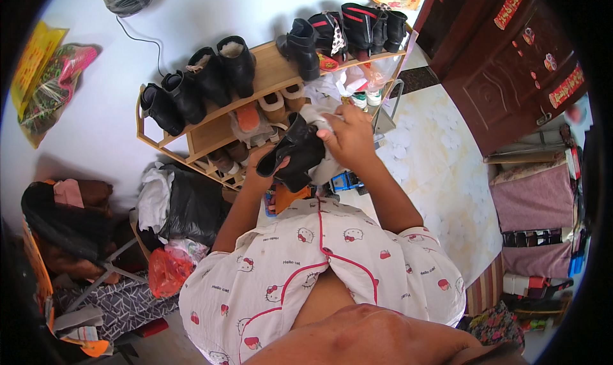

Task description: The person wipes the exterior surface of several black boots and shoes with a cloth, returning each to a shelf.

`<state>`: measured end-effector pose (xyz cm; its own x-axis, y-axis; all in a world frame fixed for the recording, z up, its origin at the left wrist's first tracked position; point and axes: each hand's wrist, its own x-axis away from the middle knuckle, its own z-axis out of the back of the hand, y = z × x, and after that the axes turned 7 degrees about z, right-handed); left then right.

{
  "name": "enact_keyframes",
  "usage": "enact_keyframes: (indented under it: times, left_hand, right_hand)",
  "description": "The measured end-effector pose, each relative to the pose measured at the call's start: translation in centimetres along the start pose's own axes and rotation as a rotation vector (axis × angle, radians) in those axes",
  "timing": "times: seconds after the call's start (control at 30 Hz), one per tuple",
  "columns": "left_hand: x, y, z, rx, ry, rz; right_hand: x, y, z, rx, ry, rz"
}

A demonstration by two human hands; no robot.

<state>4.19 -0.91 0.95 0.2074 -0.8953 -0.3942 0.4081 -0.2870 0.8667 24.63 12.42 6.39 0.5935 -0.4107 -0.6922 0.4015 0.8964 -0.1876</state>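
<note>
A black leather ankle boot (302, 149) is held up in front of my chest, its opening towards the lower left. My left hand (266, 166) grips it at the shaft, with the fingers partly hidden by the leather. In my right hand (348, 137) is a whitish cloth (327, 166), pressed along the boot's right side. Some of the cloth bunches up above the boot and some hangs below it. Behind the boot stands a wooden shoe rack (268, 73); black boots (238, 65) line its top shelf, with a gap between the left and right groups.
Lower shelves hold tan fleece-lined shoes (272, 107) and plastic-wrapped footwear (247, 119). A blue toy vehicle (346, 182) sits on the floor beneath my right forearm. Black and red plastic bags (191, 207) are piled at left. A dark red door (507, 68) stands at the upper right.
</note>
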Motion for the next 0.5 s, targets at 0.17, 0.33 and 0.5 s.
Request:
enact_keyframes:
  times: [0.17, 0.33, 0.5]
  left_hand:
    - [0.2, 0.4, 1.1, 0.195, 0.011, 0.178]
    - [-0.3, 1.1, -0.5, 1.12, 0.263, 0.536]
    - [-1.8, 2.0, -3.2, 1.326, 0.279, 0.504]
  right_hand:
    - [0.4, 2.5, 1.2, 0.098, 0.119, -0.137]
    - [1.8, 5.5, -1.9, -0.083, 0.531, -0.418]
    - [2.9, 2.9, -6.5, -1.539, 0.771, -0.963]
